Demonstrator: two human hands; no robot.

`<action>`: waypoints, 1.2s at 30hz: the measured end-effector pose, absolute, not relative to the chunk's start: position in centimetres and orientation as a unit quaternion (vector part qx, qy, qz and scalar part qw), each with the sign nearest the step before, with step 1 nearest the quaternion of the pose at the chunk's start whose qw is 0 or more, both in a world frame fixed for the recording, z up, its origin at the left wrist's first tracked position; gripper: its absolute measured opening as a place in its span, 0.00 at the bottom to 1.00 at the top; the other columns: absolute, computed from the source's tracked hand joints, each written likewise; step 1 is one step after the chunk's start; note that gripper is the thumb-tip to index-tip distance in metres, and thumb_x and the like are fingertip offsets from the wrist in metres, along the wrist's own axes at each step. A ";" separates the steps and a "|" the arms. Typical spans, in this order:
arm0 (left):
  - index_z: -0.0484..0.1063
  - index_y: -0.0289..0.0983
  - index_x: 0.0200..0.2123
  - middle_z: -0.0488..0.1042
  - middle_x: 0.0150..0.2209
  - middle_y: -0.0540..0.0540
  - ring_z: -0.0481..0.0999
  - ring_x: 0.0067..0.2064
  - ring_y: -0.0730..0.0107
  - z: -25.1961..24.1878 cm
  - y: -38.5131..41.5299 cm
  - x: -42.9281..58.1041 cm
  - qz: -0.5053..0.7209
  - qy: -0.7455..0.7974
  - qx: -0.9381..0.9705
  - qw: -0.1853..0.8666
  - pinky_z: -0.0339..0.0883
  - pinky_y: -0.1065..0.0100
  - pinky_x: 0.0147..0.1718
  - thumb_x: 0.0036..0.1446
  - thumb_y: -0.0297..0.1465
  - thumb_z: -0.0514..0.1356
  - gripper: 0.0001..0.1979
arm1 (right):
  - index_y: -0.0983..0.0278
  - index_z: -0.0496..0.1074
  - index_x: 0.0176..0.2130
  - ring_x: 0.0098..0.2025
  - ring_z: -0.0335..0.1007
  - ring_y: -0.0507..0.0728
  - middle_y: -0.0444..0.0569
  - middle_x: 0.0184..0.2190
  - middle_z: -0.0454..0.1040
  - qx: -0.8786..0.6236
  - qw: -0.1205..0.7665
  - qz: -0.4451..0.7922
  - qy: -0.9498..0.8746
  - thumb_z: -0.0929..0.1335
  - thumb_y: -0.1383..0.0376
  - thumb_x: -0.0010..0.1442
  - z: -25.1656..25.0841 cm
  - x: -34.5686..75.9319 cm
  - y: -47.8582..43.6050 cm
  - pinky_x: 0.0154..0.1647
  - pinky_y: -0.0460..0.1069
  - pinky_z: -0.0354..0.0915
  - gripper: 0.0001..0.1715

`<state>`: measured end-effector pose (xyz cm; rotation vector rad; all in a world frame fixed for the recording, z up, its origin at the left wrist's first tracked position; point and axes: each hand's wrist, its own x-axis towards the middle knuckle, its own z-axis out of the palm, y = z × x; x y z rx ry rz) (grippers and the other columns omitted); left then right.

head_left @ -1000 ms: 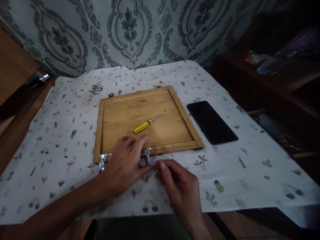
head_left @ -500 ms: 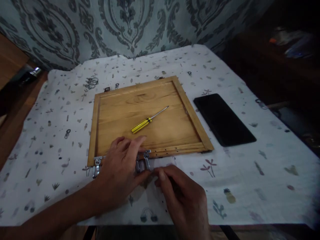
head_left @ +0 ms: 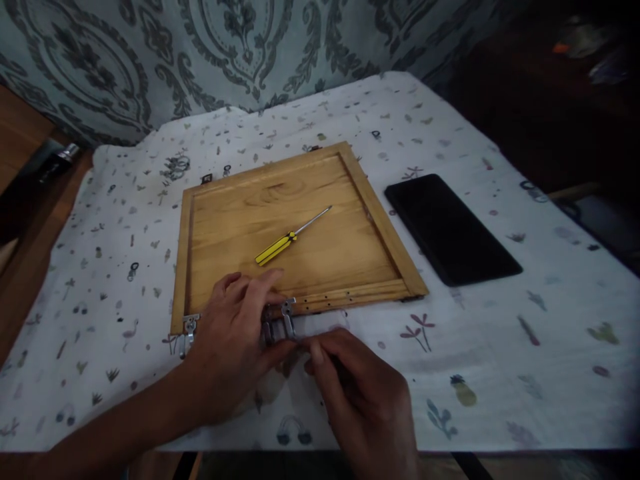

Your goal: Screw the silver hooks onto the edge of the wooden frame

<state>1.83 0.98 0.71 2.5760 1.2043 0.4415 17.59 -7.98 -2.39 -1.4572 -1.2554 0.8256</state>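
Observation:
A shallow framed wooden panel [head_left: 280,220] lies on the cloth, with a yellow-and-black screwdriver [head_left: 277,248] resting on it. My left hand [head_left: 235,333] bends over the panel's near edge, fingers on top and thumb below. Beside it a silvery metal fitting [head_left: 289,319] sticks out over that edge, another is partly hidden by the hand, and a third fitting [head_left: 189,330] sits at the left corner. My right hand [head_left: 365,387] is closed in a pinch just under the edge, its fingertips meeting the left thumb. Whatever it pinches is hidden.
A black tablet-like slab [head_left: 453,230] lies right of the panel. The patterned white cloth [head_left: 500,373] covers the table, and a grey patterned curtain [head_left: 240,47] hangs behind it. A dark object with a shiny end [head_left: 65,153] stands at the far left.
The camera view has shifted slightly. Both hands keep nearly the same pose at the panel's near edge, and the screwdriver still lies on the panel.

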 end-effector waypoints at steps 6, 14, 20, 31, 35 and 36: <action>0.55 0.44 0.63 0.83 0.45 0.46 0.77 0.52 0.50 0.8 0.9 1.9 0.150 0.430 0.880 0.132 0.64 0.45 0.55 0.48 0.30 0.73 0.43 | 0.60 0.72 0.32 0.26 0.71 0.51 0.45 0.26 0.73 -0.595 0.499 0.347 -0.527 0.63 0.68 0.69 -2.5 17.6 -7.8 0.25 0.47 0.65 0.14; 0.55 0.44 0.62 0.83 0.44 0.47 0.78 0.51 0.50 0.7 1.0 1.9 0.150 0.420 0.886 0.126 0.64 0.44 0.56 0.46 0.30 0.75 0.45 | 0.60 0.72 0.32 0.27 0.71 0.51 0.45 0.26 0.74 -0.600 0.493 0.348 -0.525 0.63 0.68 0.69 -2.3 17.7 -8.0 0.26 0.47 0.66 0.14; 0.54 0.44 0.64 0.83 0.44 0.46 0.78 0.51 0.49 0.6 0.9 1.9 0.155 0.431 0.878 0.139 0.64 0.44 0.55 0.47 0.30 0.73 0.45 | 0.60 0.73 0.31 0.25 0.70 0.51 0.45 0.25 0.75 -0.608 0.487 0.343 -0.525 0.64 0.67 0.68 -2.4 17.7 -7.9 0.24 0.47 0.65 0.14; 0.54 0.43 0.63 0.83 0.44 0.46 0.77 0.51 0.49 0.9 0.9 2.0 0.158 0.422 0.882 0.133 0.62 0.44 0.55 0.44 0.30 0.75 0.47 | 0.59 0.72 0.32 0.26 0.71 0.52 0.45 0.26 0.75 -0.604 0.484 0.348 -0.529 0.63 0.68 0.69 -2.2 17.7 -7.9 0.25 0.48 0.65 0.14; 0.54 0.43 0.63 0.83 0.45 0.46 0.78 0.51 0.49 0.9 0.9 2.1 0.153 0.426 0.881 0.139 0.63 0.44 0.54 0.45 0.28 0.74 0.47 | 0.59 0.72 0.32 0.25 0.70 0.52 0.45 0.25 0.75 -0.608 0.480 0.353 -0.524 0.63 0.67 0.69 -2.3 17.8 -7.9 0.24 0.48 0.65 0.14; 0.54 0.43 0.63 0.83 0.44 0.46 0.78 0.51 0.49 0.8 0.9 2.1 0.153 0.428 0.880 0.139 0.63 0.44 0.54 0.44 0.28 0.75 0.47 | 0.59 0.72 0.32 0.25 0.69 0.52 0.45 0.25 0.75 -0.609 0.481 0.352 -0.523 0.63 0.67 0.69 -2.3 17.8 -7.9 0.24 0.48 0.64 0.14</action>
